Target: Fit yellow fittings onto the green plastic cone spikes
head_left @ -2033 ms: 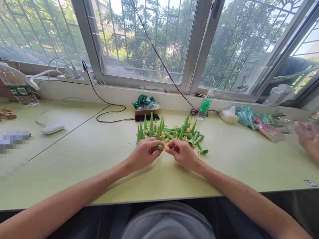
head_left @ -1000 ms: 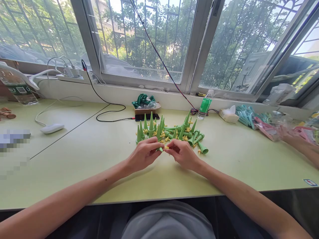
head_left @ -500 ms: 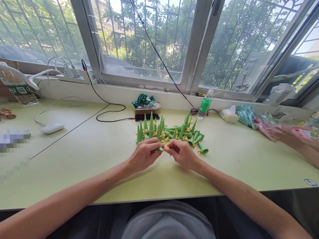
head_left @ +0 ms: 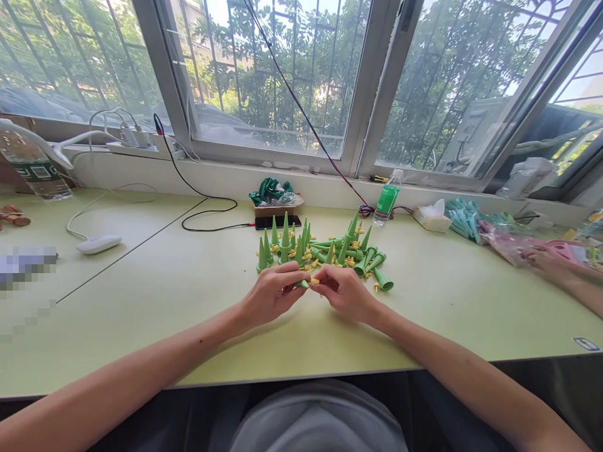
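Note:
My left hand (head_left: 277, 290) is closed round a green plastic spike (head_left: 303, 284), its tip pointing right and most of it covered by my fingers. Close by, my right hand (head_left: 346, 290) pinches a small yellow plastic fitting (head_left: 315, 282) right at the spike's tip. Whether the two parts touch, I cannot tell. Just beyond both hands lies a pile of green spikes (head_left: 285, 233), some upright and some on their sides. Small yellow fittings (head_left: 376, 287) are scattered among them.
Behind the pile are a phone (head_left: 277, 221) on a cable and a small cardboard box (head_left: 277, 207). A water bottle (head_left: 387, 199) and a tissue pack (head_left: 432, 217) stand further right. Another person's hand (head_left: 541, 257) touches plastic bags at the far right; a white mouse-like device (head_left: 98, 243) lies left.
My hands stay almost in place; the yellow fitting shifts slightly between my right fingertips. The other person's hand at the far right has moved a little over the bags.

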{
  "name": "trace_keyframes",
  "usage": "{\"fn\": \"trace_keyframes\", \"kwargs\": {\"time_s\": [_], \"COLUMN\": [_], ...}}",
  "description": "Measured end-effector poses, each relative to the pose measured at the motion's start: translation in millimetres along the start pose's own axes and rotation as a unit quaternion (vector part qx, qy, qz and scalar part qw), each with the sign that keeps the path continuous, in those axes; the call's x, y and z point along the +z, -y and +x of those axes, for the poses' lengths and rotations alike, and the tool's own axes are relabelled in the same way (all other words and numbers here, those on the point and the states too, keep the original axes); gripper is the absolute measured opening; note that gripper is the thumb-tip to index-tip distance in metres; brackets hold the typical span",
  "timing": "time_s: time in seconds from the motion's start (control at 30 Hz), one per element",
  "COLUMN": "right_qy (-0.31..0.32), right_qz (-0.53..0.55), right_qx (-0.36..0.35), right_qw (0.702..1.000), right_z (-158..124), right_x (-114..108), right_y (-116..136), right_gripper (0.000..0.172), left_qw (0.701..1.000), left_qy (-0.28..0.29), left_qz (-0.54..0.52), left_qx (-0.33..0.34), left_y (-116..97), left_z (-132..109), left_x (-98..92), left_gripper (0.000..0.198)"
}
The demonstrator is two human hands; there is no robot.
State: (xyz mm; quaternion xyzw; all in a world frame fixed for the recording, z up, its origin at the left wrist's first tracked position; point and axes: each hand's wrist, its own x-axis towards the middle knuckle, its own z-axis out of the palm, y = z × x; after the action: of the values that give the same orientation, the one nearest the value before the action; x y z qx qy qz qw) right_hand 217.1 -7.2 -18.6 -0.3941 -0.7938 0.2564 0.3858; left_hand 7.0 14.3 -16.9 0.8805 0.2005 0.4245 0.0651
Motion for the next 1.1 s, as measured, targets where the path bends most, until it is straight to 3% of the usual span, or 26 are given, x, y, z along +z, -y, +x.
{"fn": "trace_keyframes", "kwargs": {"time_s": [0.43, 0.9, 1.0, 1.1], "right_qy": [0.034, 0.067, 0.058, 0.038], "right_qz": [-0.074, -0.128, -0.111, -0.084], "right_qx": [-0.038, -0.046, -0.031, -0.015], "right_qw": [0.996, 0.988, 0.992, 0.996], "right_z": [0.2, -0.8, -0.1, 0.5], "right_x": [-2.4, -3.4, -2.6, -1.7], "right_y": [-2.2, -2.7, -0.2, 0.5], "right_gripper": [0.017, 0.030, 0.025, 0.009], "left_qw": [0.999, 0.998, 0.998, 0.997], "left_qy": [0.043, 0.034, 0.025, 0.024], "left_qz": [0.020, 0.008, 0.018, 0.026], "left_qx": [-0.006, -0.043, -0.055, -0.067], "left_y": [-4.4, -7.7, -8.1, -9.6], "left_z": [2.8, 5.6, 5.7, 6.3], "left_x": [-2.8, -1.4, -0.3, 0.3], "left_gripper": [0.015, 0.018, 0.018, 0.019]}}
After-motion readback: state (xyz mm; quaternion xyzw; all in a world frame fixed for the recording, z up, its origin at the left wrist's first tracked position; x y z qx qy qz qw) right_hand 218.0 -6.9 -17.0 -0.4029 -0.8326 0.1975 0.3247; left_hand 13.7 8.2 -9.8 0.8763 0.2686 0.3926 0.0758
